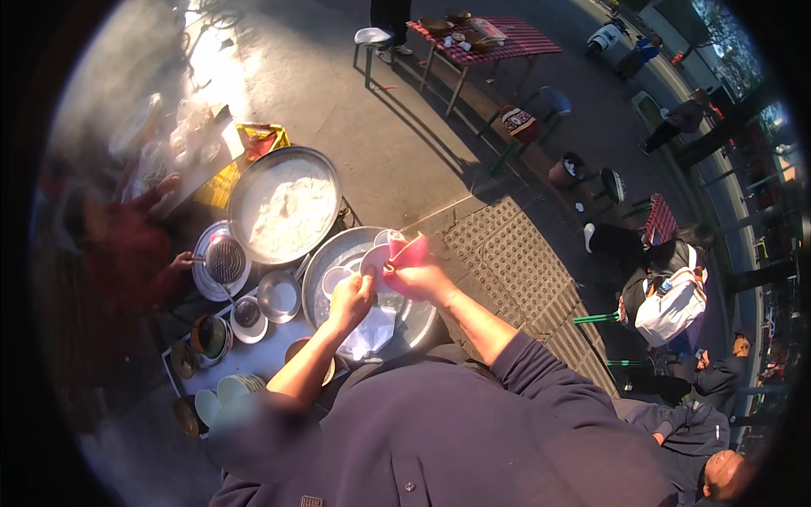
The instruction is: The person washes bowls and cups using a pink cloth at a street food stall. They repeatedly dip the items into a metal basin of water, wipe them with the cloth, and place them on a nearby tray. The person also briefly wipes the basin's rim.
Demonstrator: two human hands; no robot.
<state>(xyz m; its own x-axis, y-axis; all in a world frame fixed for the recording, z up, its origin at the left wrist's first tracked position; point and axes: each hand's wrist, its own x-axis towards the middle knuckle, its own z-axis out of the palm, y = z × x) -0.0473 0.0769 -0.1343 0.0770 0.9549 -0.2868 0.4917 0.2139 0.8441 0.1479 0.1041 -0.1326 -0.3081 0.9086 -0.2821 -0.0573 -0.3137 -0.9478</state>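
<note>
My left hand [350, 303] grips the edge of a small white dish [374, 258] above a wide round metal tray [329, 253]. In my right hand [421, 280] is a bunched pink cloth [408, 248], pressed against the dish's right side. Part of the dish is hidden by the cloth and my fingers. A white cup or bowl [336, 279] sits on the tray just left of the dish. Nearer my body lies a crumpled white plastic or paper sheet [374, 333]. Behind the tray stands a large round metal pan [288, 252] of white, floury or creamy food [291, 206].
Left are a perforated metal skimmer [225, 261], a metal bowl [279, 296] and stacked pale bowls [237, 388]. A person in red [133, 253] holds the skimmer's handle amid steam. A yellow crate [218, 184] stands beyond. Seated people and a checked table [526, 41] are farther off.
</note>
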